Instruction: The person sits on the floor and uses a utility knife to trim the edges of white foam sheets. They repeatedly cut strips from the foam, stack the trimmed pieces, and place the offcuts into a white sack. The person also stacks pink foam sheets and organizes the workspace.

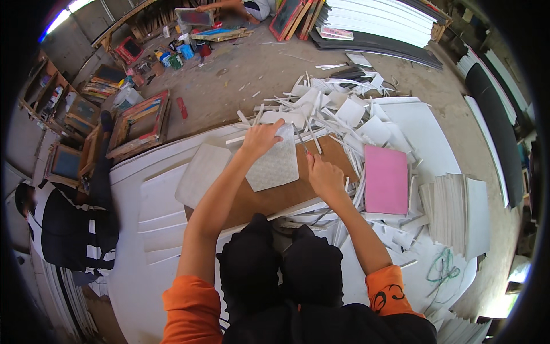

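Trimming looks to be midway: the textured white sheet (268, 169) lies on the brown board (276, 200), and the heap of white offcuts (321, 106) suggests plenty is already cut. The left hand (262, 139) rests at the sheet's far edge, whether gripping or pressing is unclear; the right hand (326, 179), apart from it, is closed around a slim cutting tool (303, 144) by the sheet's right side. Whether the stack of pale sheets (444, 209) is finished cannot be told. Beyond, a blue container (186, 51) stands among paint pots, contents indiscernible.
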`<state>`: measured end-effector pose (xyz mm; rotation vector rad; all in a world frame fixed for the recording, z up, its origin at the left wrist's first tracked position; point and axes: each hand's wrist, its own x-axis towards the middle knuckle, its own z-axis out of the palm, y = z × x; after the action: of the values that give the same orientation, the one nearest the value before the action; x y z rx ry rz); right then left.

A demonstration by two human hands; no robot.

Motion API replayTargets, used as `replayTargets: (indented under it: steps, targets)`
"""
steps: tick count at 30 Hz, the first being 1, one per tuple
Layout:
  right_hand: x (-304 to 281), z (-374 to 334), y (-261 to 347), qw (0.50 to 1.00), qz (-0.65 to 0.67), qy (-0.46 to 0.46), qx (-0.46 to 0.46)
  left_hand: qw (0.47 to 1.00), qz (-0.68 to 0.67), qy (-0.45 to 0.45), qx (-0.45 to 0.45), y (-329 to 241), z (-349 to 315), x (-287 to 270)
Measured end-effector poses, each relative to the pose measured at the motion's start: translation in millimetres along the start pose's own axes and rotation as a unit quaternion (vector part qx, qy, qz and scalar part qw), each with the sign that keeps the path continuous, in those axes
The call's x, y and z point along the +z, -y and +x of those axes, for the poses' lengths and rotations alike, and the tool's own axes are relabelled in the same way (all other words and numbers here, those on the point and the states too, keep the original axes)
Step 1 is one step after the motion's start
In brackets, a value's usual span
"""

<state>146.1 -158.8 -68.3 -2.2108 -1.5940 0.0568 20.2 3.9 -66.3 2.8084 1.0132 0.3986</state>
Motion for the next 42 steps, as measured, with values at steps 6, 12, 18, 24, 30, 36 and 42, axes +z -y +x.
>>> replayTargets:
  steps: [6, 12, 18, 24, 30, 36, 42]
  targets:
    - [-9, 0, 15, 0.999, 0.017, 0.031, 0.024, 1.000, 0.016, -0.008, 0.009, -4, -9, 1]
    - [-9, 35, 24, 0.993, 0.043, 0.094, 0.050, 0.998, 0.016, -0.031, 0.042, -19, -22, 4]
    - [-15, 42, 27, 0.969, 0.079, 0.212, 0.095, 0.998, -0.001, 0.038, 0.042, -24, -18, -7]
    - [-10, 32, 28, 0.992, 0.049, 0.098, 0.067, 0.997, 0.002, 0.033, 0.065, -14, -2, 16]
    - [-43, 8, 30, 0.983, 0.016, 0.175, 0.045, 0.996, 0.016, 0.014, 0.084, -17, -8, 16]
    - [-61, 19, 40, 0.962, 0.034, 0.270, 0.027, 0.996, 0.032, -0.008, 0.085, -21, -14, 16]
    - [-21, 31, 28, 0.968, 0.019, 0.231, 0.099, 0.994, 0.047, -0.010, 0.098, -33, -21, 16]
